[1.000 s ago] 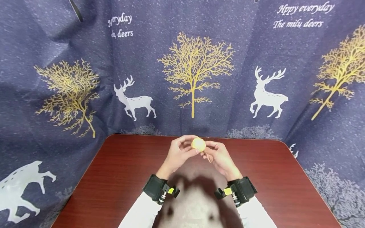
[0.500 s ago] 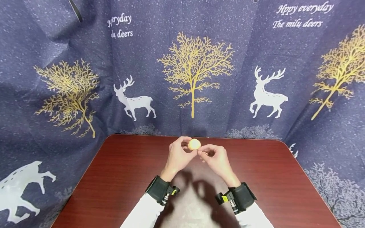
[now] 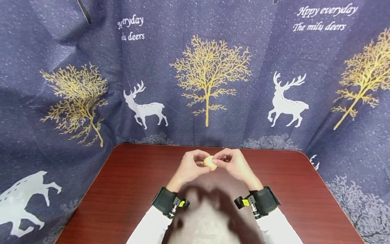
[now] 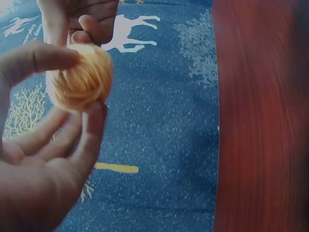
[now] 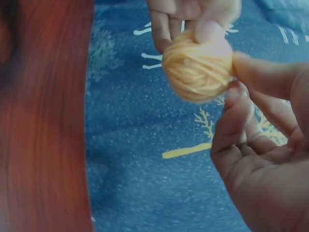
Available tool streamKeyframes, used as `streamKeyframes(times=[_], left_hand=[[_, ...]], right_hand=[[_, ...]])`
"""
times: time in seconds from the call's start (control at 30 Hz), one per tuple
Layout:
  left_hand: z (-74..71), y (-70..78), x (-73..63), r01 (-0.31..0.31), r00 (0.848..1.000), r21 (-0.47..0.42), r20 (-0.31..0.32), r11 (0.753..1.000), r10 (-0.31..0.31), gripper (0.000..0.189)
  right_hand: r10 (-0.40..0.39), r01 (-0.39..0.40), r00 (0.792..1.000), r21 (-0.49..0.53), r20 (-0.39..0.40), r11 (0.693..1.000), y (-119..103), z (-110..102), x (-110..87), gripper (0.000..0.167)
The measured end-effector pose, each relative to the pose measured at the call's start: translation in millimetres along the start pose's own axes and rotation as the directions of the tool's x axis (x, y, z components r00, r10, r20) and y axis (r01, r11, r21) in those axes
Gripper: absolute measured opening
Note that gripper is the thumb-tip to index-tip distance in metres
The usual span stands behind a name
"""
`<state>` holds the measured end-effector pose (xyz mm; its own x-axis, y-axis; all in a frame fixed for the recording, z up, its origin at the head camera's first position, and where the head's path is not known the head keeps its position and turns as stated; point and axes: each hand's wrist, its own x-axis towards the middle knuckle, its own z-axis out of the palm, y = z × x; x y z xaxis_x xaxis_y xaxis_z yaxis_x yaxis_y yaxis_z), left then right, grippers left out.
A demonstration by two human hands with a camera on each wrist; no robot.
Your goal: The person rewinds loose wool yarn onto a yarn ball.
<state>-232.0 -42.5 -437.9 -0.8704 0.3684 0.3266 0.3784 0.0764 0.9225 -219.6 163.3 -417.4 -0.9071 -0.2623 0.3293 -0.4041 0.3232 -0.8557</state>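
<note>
A small ball of pale yellow-orange yarn [image 3: 208, 162] is held up over the far part of the table. My left hand [image 3: 187, 167] grips it from the left; in the left wrist view the thumb lies across one side of the ball [image 4: 86, 79] and fingertips press the opposite side. My right hand [image 3: 239, 167] meets the ball's right side with thumb and index finger pinched close together. In the right wrist view the right thumb [image 5: 265, 72] reaches the edge of the wound strands [image 5: 195, 75], its index fingertip just below, other fingers curled in.
The reddish-brown wooden table [image 3: 140, 189] spreads beneath both arms, with a pale greyish patch [image 3: 207, 220] at its near middle. A dark blue curtain [image 3: 182, 135] printed with deer and trees hangs behind and along the sides. Black bands with small cameras circle both wrists.
My right hand moves round the ball: from behind its right side, to just below right, then up onto its right face. The left hand keeps its grip, and the ball tilts and shifts slightly.
</note>
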Motion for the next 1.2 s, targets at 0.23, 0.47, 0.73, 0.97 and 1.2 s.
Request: streamKeyframes(times=[0.23,0.47,0.73,0.97,1.2], left_hand=[[-1.8,-5.9,1.5,-0.364,0.93,0.104,0.101,0.926,0.354,0.049],[0.0,-13.9,-4.1,-0.365,0.922,0.173,0.206,0.915,0.329,0.061],[8.2,-54.3,16.6,0.083,0.986,0.296,0.116,0.952,-0.122,0.034],[25.9,-85.4,20.7,0.111,0.988,0.448,0.044,0.887,-0.145,0.032],[29.4,-94.5,21.0,0.025,0.998,0.601,0.027,0.799,-0.051,0.032]], right_hand=[[0.137,-0.223,0.944,0.272,0.3,0.936,18.4,-15.1,2.4,0.044],[-0.009,-0.085,0.939,0.256,0.344,0.963,35.4,-12.6,-2.3,0.044],[-0.137,0.2,0.976,-0.442,0.169,0.874,68.2,24.3,7.2,0.046],[-0.043,0.151,0.978,-0.546,0.205,0.824,90.0,31.9,9.2,0.039],[-0.059,0.168,0.977,-0.565,0.206,0.808,97.8,34.1,16.6,0.03]])
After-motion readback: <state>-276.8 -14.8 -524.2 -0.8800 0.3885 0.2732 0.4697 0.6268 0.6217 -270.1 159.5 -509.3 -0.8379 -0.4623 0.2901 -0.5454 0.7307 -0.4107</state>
